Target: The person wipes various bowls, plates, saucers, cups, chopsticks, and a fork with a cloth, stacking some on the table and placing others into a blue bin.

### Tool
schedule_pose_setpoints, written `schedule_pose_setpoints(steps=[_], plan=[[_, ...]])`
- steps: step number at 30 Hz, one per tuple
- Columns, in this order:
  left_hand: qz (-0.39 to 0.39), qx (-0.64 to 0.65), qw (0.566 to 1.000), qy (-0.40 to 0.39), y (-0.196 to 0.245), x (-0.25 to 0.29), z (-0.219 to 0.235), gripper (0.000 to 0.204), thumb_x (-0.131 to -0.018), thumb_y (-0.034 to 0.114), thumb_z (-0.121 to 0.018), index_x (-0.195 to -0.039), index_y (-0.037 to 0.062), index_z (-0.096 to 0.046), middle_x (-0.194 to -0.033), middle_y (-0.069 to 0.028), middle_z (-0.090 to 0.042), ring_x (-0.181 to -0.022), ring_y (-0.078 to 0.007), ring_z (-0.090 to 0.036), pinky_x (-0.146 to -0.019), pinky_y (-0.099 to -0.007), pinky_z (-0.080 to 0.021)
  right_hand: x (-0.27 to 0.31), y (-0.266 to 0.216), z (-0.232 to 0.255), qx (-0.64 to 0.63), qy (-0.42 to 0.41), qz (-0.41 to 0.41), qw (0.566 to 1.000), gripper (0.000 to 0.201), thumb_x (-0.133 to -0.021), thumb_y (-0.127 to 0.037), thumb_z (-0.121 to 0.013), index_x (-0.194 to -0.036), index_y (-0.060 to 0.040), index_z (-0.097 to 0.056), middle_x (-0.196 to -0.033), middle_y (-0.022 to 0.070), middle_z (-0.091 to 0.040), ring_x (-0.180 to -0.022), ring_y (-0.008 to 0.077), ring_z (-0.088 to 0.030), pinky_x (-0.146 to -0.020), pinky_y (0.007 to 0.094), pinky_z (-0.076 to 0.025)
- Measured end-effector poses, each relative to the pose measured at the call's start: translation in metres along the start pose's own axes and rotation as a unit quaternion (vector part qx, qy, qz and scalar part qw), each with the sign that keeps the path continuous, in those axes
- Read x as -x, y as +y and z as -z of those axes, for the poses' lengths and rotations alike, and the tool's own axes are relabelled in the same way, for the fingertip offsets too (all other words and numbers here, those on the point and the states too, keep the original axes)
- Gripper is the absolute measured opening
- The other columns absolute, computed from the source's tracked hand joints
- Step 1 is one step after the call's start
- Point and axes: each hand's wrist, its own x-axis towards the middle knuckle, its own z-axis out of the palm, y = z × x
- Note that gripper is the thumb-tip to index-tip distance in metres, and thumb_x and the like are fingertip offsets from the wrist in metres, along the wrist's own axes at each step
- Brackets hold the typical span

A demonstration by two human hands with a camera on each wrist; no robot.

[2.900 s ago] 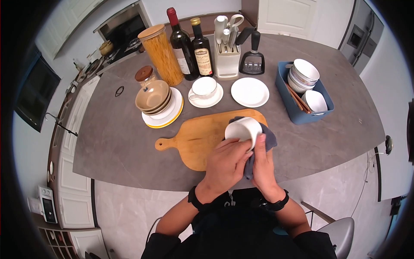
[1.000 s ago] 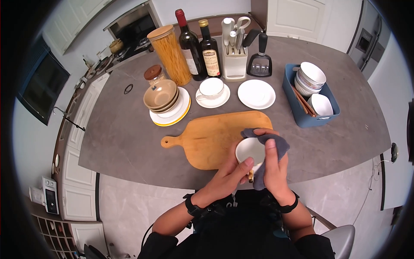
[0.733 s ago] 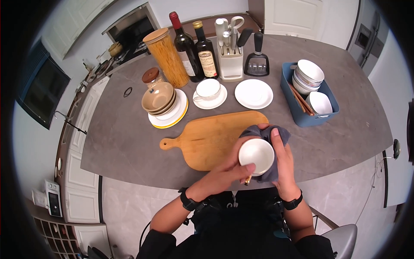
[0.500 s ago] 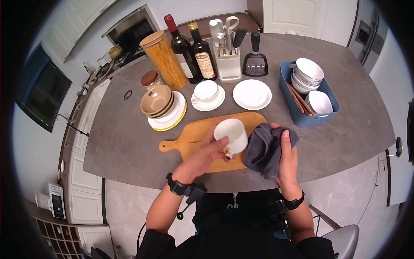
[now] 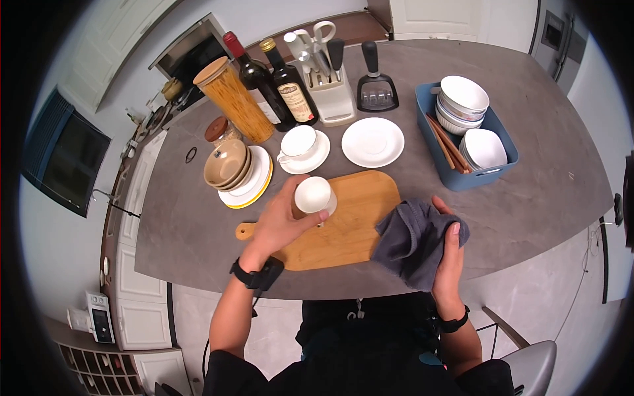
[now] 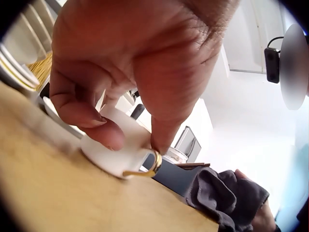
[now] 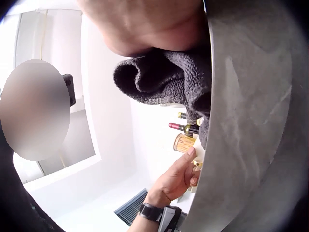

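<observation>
In the head view my left hand (image 5: 277, 221) grips a white cup (image 5: 313, 194) from above, thumb on one side and fingers on the other. The cup stands mouth up over the left part of the wooden cutting board (image 5: 360, 231). From the left wrist its base appears right at the board's surface, and a gold-trimmed handle (image 6: 157, 165) points out by my thumb. My right hand (image 5: 450, 261) holds a bunched dark grey cloth (image 5: 411, 237) at the board's right end, near the table's front edge. Folds of the cloth hide part of those fingers.
Behind the board are another cup (image 5: 298, 141) on a saucer and a white saucer (image 5: 373, 142). Brown bowls (image 5: 223, 165) on plates stand left, a blue basket (image 5: 456, 173) of bowls right. Bottles (image 5: 295, 96), a pasta jar (image 5: 234, 102) and a knife block (image 5: 333, 102) line the back.
Both hands held the cup with the cloth around it. They have since parted: my left hand has carried the cup left over the board, while the cloth stays in my right hand, slightly further right.
</observation>
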Motion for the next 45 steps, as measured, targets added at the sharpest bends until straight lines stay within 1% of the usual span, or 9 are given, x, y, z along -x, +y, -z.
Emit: schedule_pose_setpoints(steps=[4, 9, 19, 26, 31, 35, 37, 38, 45], plan=[[-0.08, -0.194, 0.976, 0.065, 0.014, -0.014, 0.019, 0.071, -0.079, 0.035, -0.085, -0.135, 0.0016, -0.058, -0.126, -0.02, -0.067, -0.116, -0.0333, -0.066, -0.095, -0.0393, -0.052, 0.005, 0.003, 0.016, -0.104, -0.022, -0.077, 0.991, 0.07, -0.108, -0.054, -0.036, -0.147, 0.003, -0.045, -0.146, 0.0164, -0.051, -0.133, 0.0249, -0.051, -0.116, 0.0383, -0.035], [-0.152, -0.28, 0.948, 0.016, 0.071, -0.073, -0.014, 0.027, -0.086, 0.024, -0.074, -0.104, 0.0036, -0.074, -0.101, -0.0168, -0.072, -0.083, -0.0337, -0.07, -0.077, -0.0415, -0.055, -0.002, 0.009, 0.034, -0.438, -0.07, -0.227, 0.867, 0.067, -0.107, -0.053, -0.041, -0.146, 0.0013, -0.047, -0.147, 0.0181, -0.053, -0.135, 0.0305, -0.052, -0.117, 0.0442, -0.038], [-0.208, -0.436, 0.869, -0.103, 0.067, -0.146, -0.105, 0.019, -0.082, 0.015, -0.067, -0.085, -0.0031, -0.072, -0.082, -0.0256, -0.07, -0.08, -0.0408, -0.071, -0.073, -0.0474, -0.057, 0.016, 0.011, 0.07, -0.469, 0.0, -0.27, 0.841, 0.048, -0.102, -0.032, -0.054, -0.14, -0.0023, -0.054, -0.142, 0.013, -0.06, -0.127, 0.0293, -0.059, -0.111, 0.0464, -0.044], [-0.216, -0.342, 0.915, 0.008, 0.092, -0.138, -0.059, 0.02, -0.086, 0.009, -0.06, -0.088, -0.008, -0.07, -0.083, -0.0313, -0.067, -0.082, -0.0449, -0.068, -0.075, -0.0479, -0.056, 0.029, -0.023, 0.05, -0.451, 0.039, -0.175, 0.874, 0.048, -0.103, -0.034, -0.048, -0.138, -0.002, -0.057, -0.139, 0.013, -0.062, -0.128, 0.0298, -0.058, -0.113, 0.0451, -0.041], [-0.063, 0.056, 0.994, -0.062, 0.118, -0.071, 0.003, 0.022, -0.105, 0.014, -0.054, -0.114, -0.0035, -0.065, -0.09, -0.0017, -0.072, -0.081, -0.0068, -0.068, -0.07, -0.0252, -0.055, 0.038, -0.028, 0.04, -0.433, -0.002, -0.158, 0.887, 0.059, -0.104, -0.042, -0.045, -0.147, -0.0021, -0.048, -0.146, 0.014, -0.055, -0.133, 0.0292, -0.053, -0.116, 0.0437, -0.038], [-0.023, 0.307, 0.946, -0.1, 0.12, 0.002, -0.02, 0.028, -0.105, 0.011, -0.054, -0.13, -0.0021, -0.056, -0.098, -0.0016, -0.072, -0.084, -0.0084, -0.067, -0.075, -0.0245, -0.054, 0.029, -0.037, -0.031, -0.132, -0.007, 0.171, 0.976, 0.095, -0.097, -0.068, -0.042, -0.159, 0.0009, -0.023, -0.167, 0.0158, -0.023, -0.153, 0.032, -0.025, -0.123, 0.0451, -0.021], [-0.002, 0.254, 0.959, -0.128, 0.117, 0.032, -0.036, 0.034, -0.1, 0.003, -0.058, -0.133, -0.0022, -0.052, -0.104, -0.006, -0.072, -0.095, -0.0126, -0.068, -0.083, -0.0276, -0.052, 0.004, -0.036, -0.027, 0.251, -0.198, 0.396, 0.861, 0.089, -0.092, -0.048, -0.057, -0.158, 0.0037, -0.026, -0.166, 0.0244, -0.02, -0.156, 0.0393, -0.016, -0.124, 0.0549, -0.006], [-0.184, 0.122, 0.975, 0.015, 0.106, 0.048, -0.05, 0.041, -0.094, -0.001, -0.058, -0.134, -0.0023, -0.051, -0.106, -0.0098, -0.07, -0.095, -0.0129, -0.066, -0.082, -0.0286, -0.052, 0.007, -0.06, -0.042, 0.41, -0.287, 0.366, 0.785, 0.085, -0.083, -0.04, -0.063, -0.154, 0.0007, -0.038, -0.161, 0.0207, -0.033, -0.154, 0.0375, -0.025, -0.123, 0.0566, -0.006], [-0.094, 0.286, 0.948, -0.104, 0.086, 0.088, -0.04, 0.028, -0.096, -0.002, -0.057, -0.124, -0.0025, -0.051, -0.099, -0.0092, -0.071, -0.092, -0.0101, -0.062, -0.082, -0.0269, -0.048, -0.006, -0.074, -0.066, 0.434, -0.203, 0.419, 0.771, 0.054, -0.08, -0.025, -0.068, -0.13, -0.0043, -0.062, -0.134, 0.0145, -0.061, -0.125, 0.0328, -0.056, -0.113, 0.0545, -0.031]])
